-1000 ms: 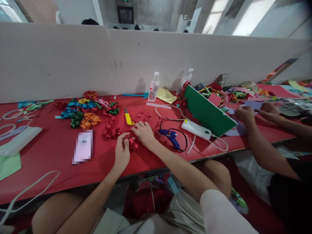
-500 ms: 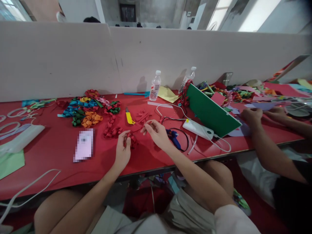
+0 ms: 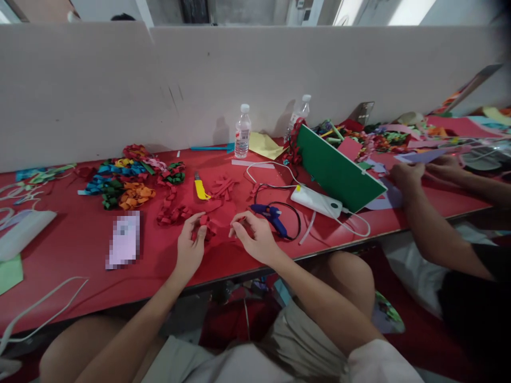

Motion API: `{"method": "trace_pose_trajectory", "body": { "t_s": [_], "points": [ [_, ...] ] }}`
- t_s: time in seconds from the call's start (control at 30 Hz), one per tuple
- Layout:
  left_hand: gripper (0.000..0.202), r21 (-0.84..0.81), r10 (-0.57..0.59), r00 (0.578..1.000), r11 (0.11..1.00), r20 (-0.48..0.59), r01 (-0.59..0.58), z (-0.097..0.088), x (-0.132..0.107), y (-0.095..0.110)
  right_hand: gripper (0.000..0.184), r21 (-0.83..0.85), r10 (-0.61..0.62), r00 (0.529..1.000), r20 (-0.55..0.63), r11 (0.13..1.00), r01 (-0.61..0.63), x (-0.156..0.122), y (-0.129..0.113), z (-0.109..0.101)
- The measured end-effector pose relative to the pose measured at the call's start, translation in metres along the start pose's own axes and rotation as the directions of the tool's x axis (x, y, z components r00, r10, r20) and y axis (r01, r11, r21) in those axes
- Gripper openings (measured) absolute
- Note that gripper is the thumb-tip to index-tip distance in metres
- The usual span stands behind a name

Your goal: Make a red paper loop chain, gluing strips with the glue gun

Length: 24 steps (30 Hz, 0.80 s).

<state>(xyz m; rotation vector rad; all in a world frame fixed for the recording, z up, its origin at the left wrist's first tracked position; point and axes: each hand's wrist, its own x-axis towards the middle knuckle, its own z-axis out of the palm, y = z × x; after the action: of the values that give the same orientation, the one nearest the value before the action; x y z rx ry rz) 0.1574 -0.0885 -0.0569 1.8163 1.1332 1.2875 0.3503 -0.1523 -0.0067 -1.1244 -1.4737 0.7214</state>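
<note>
Pinching a red curled paper cluster (image 3: 204, 227) near the tabletop (image 3: 80, 250) edge, the left hand (image 3: 189, 250) is gripping it while the right hand (image 3: 253, 236) is closing on a red strip (image 3: 240, 219), with finished curls (image 3: 131, 178) piling at ten o'clock and loose strips (image 3: 223, 187) waiting at twelve.

Red table (image 3: 80, 250), green board (image 3: 335, 170).

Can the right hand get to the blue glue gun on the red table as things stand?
Probably yes. The right hand sits just beside the blue glue gun, with only bare red table and the black cord between them; its fingers pinch a small red paper strip.
</note>
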Motion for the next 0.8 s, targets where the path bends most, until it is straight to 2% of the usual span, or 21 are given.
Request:
{"method": "trace_pose_trajectory", "body": {
  "t_s": [0.17, 0.27, 0.33, 0.43, 0.6, 0.7, 0.8],
  "points": [
    [0.045, 0.084, 0.033, 0.994, 0.996, 0.1, -0.041, -0.002, -0.003, 0.008, 0.017, 0.037, 0.0, 0.999, 0.037, 0.999, -0.001, -0.003, 0.0, 0.004],
    [0.059, -0.022, 0.032, 0.997, 0.999, 0.064, -0.03, 0.001, -0.006, 0.014, 0.021, 0.04, 0.028, 1.0, 0.01, 0.999, -0.029, -0.004, 0.003, 0.008],
    [0.052, -0.109, 0.012, 0.999, 0.994, 0.049, -0.007, 0.003, -0.005, 0.019, 0.023, 0.092, 0.057, 0.998, -0.002, 0.994, -0.057, -0.004, 0.004, 0.01],
    [0.036, -0.096, 0.002, 0.999, 0.995, 0.033, 0.001, 0.005, -0.002, 0.026, 0.027, 0.155, 0.101, 0.995, -0.01, 0.983, -0.098, -0.005, 0.007, 0.014],
    [0.02, 0.007, 0.17, 0.985, 0.985, -0.02, -0.17, 0.004, 0.002, 0.028, 0.03, 0.122, 0.1, 0.977, -0.189, 0.989, -0.078, -0.006, 0.012, 0.017],
    [0.014, 0.057, 0.215, 0.976, 0.975, 0.033, -0.217, 0.006, -0.001, 0.027, 0.032, -0.022, 0.027, 0.952, -0.304, 0.999, -0.035, -0.008, 0.013, 0.019],
    [0.012, 0.068, 0.282, 0.958, 0.956, 0.053, -0.285, 0.008, -0.006, 0.03, 0.032, -0.227, -0.103, 0.948, -0.301, 0.973, 0.033, -0.009, 0.014, 0.022]
  ]
}}
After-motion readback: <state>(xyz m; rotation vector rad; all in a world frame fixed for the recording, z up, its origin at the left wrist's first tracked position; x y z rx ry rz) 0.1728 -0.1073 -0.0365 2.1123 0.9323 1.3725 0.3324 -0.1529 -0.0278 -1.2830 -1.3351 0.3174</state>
